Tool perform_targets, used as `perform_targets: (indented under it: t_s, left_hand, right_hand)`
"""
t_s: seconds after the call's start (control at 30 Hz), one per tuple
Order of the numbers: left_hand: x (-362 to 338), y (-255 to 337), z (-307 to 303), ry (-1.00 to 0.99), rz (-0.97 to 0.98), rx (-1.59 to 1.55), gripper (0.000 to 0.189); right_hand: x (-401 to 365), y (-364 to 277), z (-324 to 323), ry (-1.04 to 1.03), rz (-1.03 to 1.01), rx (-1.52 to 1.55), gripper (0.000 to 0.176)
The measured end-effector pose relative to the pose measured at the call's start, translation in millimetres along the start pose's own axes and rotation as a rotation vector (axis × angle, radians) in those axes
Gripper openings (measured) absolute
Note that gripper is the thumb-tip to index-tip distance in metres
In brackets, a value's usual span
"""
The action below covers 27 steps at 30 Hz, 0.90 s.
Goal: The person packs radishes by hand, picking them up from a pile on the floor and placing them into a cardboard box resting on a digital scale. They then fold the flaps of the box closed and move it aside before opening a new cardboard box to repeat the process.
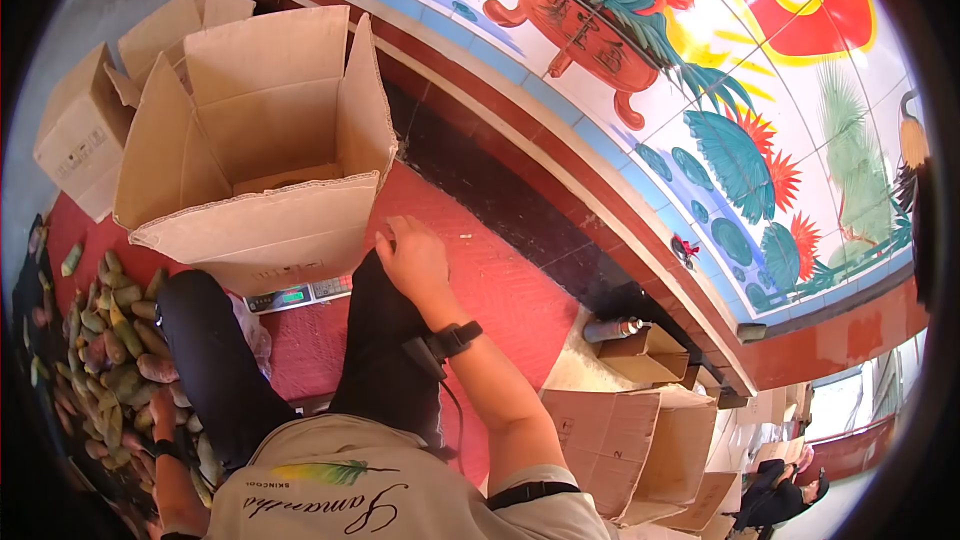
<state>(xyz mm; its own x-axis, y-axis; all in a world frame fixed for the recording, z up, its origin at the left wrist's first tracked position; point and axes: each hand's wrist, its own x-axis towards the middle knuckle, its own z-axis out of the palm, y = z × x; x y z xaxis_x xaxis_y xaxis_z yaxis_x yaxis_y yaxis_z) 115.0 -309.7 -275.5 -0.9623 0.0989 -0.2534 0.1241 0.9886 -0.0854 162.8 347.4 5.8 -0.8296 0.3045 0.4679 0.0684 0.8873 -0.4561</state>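
Note:
My left hand (pixel 163 412) reaches down at the right edge of a heap of green and reddish oblong produce (pixel 118 332); its fingers are too small and partly hidden to make out a grip. On my right knee lies my right hand (pixel 412 258), fingers spread and holding nothing, with a dark band on the wrist. In front of my knees stands a large cardboard box (pixel 265 230) with its flaps up, on a scale (pixel 296 296) with a lit green display. A piece of cardboard shows inside the box, but most of its bottom is hidden.
More cardboard boxes (pixel 85 140) stand at the back left, others (pixel 600 440) at the lower right near a bottle (pixel 612 330). A painted tile wall (pixel 640 155) runs along the right. A person in dark clothes (pixel 775 500) is far off at the lower right.

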Motion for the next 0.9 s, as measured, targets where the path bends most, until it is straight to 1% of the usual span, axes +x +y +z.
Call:
perform_targets:
  t_s: [0.03,0.1,0.13,0.2,0.23,0.27,0.3,0.33,0.37,0.43,0.47,0.5,0.53,0.57,0.6,0.63,0.67,0.7,0.77,0.9]
  left_hand:
    - [-6.0,-0.3,9.7,-0.002,-0.003,-0.002,0.022]
    - [-37.4,37.9,-17.7,-0.265,0.021,0.458,0.019]
    - [-34.5,24.6,-1.1,-0.271,0.015,0.453,0.019]
    - [-32.3,3.5,28.9,-0.333,0.185,0.353,0.017]
    - [-38.5,4.1,39.4,-0.306,0.117,0.312,0.017]
    - [-32.6,-14.0,87.4,-0.33,0.26,0.516,0.017]
    - [-40.8,-4.3,78.5,-0.381,0.158,0.365,0.018]
    - [-62.0,11.3,78.9,-0.13,0.152,0.364,0.017]
    - [-64.1,12.2,80.2,-0.18,0.148,0.351,0.018]
    - [-59.1,-1.6,103.7,-0.276,0.275,0.425,0.021]
    - [-60.1,-17.8,123.1,-0.274,0.441,0.593,0.022]
    - [-65.5,2.8,127.3,-0.163,-0.038,-0.087,0.023]
    - [-68.7,15.0,110.1,-0.227,-0.267,-0.298,0.026]
    - [-78.4,42.9,56.1,-0.199,-0.4,-0.43,0.027]
    - [-88.7,76.8,-11.6,-0.151,-0.531,-0.562,0.028]
    - [-92.9,87.9,-28.7,-0.14,-0.598,-0.599,0.029]
    - [-94.5,97.7,-52.9,-0.193,-0.588,-0.588,0.029]
    - [-97.0,97.2,-50.5,-0.147,-0.58,-0.617,0.031]
    - [-101.8,103.0,-62.4,-0.148,-0.544,-0.583,0.032]
    - [-101.8,99.2,-49.4,-0.17,-0.631,-0.619,0.034]
  right_hand:
    - [-0.4,0.2,0.3,0.006,0.0,0.008,0.023]
    - [-0.9,-0.3,-0.1,-0.002,0.003,-0.001,0.022]
    - [-0.7,-0.5,-0.6,-0.007,0.009,-0.01,0.022]
    - [-1.8,1.2,-2.5,-0.024,0.015,-0.028,0.022]
    - [-1.0,1.1,-1.0,-0.038,0.02,-0.042,0.022]
    - [-0.5,2.3,0.5,-0.038,0.008,-0.072,0.021]
    - [0.2,2.7,-0.7,-0.033,-0.018,-0.055,0.02]
    - [-0.7,4.5,0.2,-0.041,-0.016,-0.066,0.02]
    - [0.1,1.4,-2.8,-0.059,-0.004,-0.089,0.02]
    - [-1.8,9.9,1.9,-0.04,-0.033,-0.028,0.019]
    - [-0.1,6.2,-3.0,-0.094,-0.001,-0.046,0.018]
    - [-0.4,6.4,-3.9,-0.1,-0.003,-0.052,0.018]
    - [-0.9,12.2,-1.3,-0.082,-0.053,-0.087,0.019]
    - [-1.2,10.4,-1.8,-0.088,-0.007,-0.07,0.019]
    - [-0.4,5.9,-4.3,-0.112,0.026,-0.031,0.02]
    - [0.0,3.5,-5.8,-0.11,0.008,-0.027,0.02]
    - [0.7,1.8,-7.5,-0.116,0.007,-0.012,0.02]
    - [0.9,0.5,-8.2,-0.121,0.008,-0.001,0.019]
    - [1.3,1.8,-7.7,-0.134,-0.003,0.003,0.02]
    - [1.8,3.0,-6.6,-0.119,-0.013,-0.01,0.019]
